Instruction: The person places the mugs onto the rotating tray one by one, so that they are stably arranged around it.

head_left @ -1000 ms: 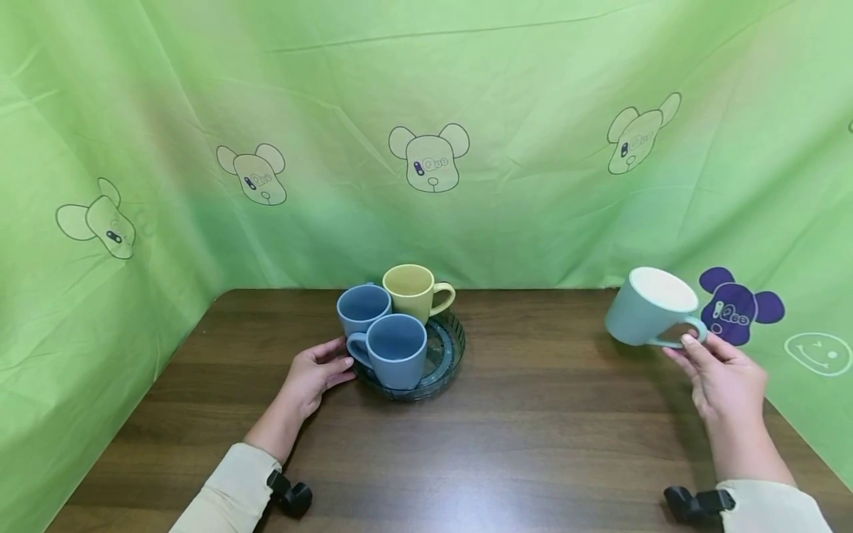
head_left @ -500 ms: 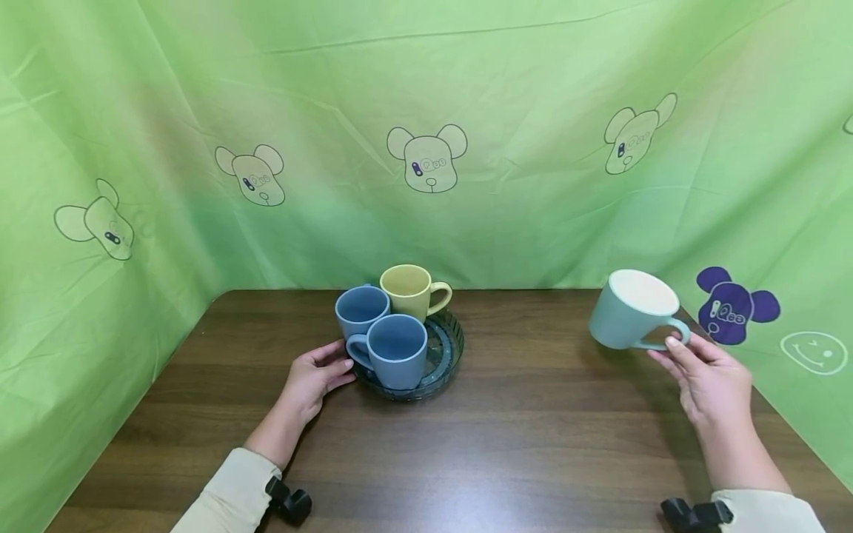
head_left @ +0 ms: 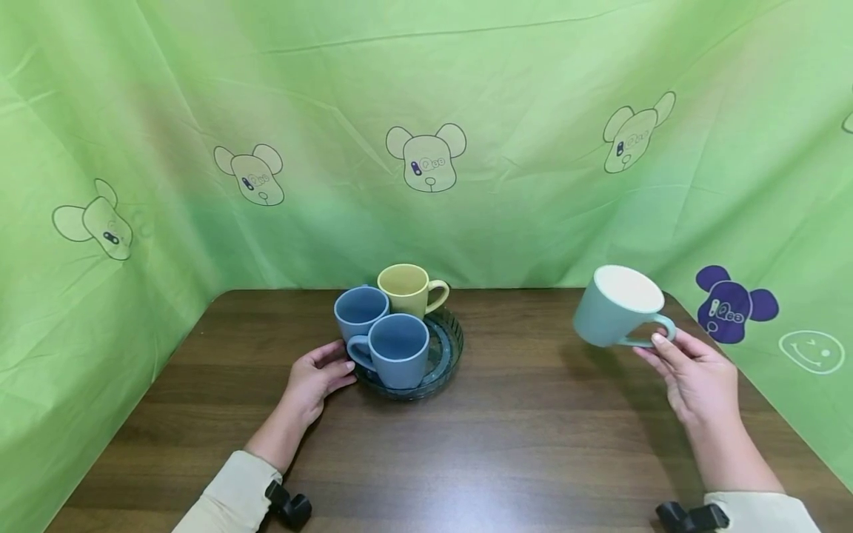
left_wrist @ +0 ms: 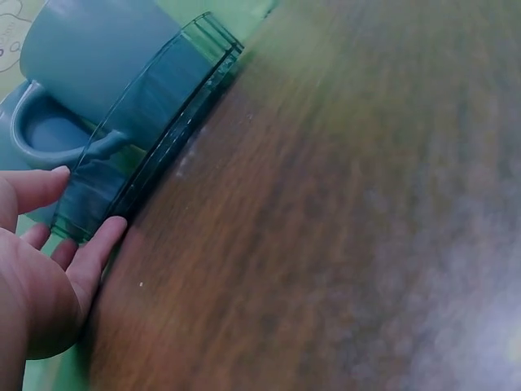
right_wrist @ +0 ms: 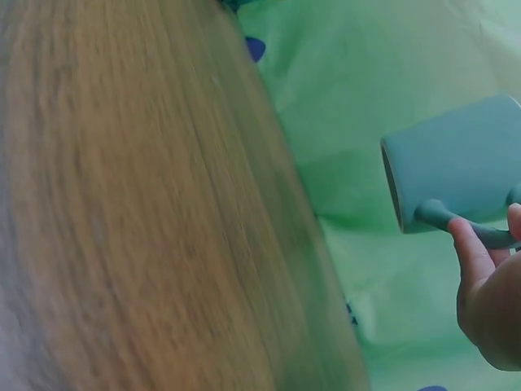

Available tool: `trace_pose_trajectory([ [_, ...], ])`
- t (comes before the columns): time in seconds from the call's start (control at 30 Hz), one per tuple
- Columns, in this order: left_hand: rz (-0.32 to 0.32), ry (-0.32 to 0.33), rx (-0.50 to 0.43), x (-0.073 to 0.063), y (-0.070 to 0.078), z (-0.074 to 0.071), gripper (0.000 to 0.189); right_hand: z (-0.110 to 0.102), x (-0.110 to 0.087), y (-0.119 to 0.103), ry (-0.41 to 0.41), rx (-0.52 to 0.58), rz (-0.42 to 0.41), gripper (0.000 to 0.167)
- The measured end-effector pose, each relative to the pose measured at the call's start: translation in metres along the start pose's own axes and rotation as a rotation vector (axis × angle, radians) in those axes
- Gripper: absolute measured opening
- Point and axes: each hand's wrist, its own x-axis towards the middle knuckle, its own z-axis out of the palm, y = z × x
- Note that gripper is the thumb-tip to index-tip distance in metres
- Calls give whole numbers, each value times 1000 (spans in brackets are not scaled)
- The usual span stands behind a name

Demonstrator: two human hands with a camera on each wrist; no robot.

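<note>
At the right in the head view, my right hand [head_left: 700,377] pinches the handle of a light teal mug [head_left: 609,314] with a white inside. The mug is tilted and held above the table, its shadow below it. My left hand [head_left: 313,381] touches the left side of a dark green glass dish [head_left: 453,359], fingers and thumb fairly straight and spread at its rim and wall. In this dish sit a front blue mug [head_left: 398,355], a back blue mug [head_left: 360,307] and a yellow mug [head_left: 406,289], close together. The dish's right part shows bare.
A brown wooden table [head_left: 520,444] carries the dish. Green cloth [head_left: 520,148] printed with cartoon heads hangs behind the table and along both sides. Each sleeve cuff has a black wrist camera [head_left: 289,507] strapped near it.
My right hand has moved left with the teal mug, toward the dish, keeping it raised and tilted. My left hand, the dish and its mugs stay nearly where they were.
</note>
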Motion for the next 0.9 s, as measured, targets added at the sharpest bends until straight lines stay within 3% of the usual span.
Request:
trace_pose_trajectory([
  [0.57,-6,-55,90,-7,0,6,79,21,-6,16,-75,-43,37,28],
  [0.9,7,-25,47,-7,-2,6,71,35,-8,28,-126,-79,46,28],
])
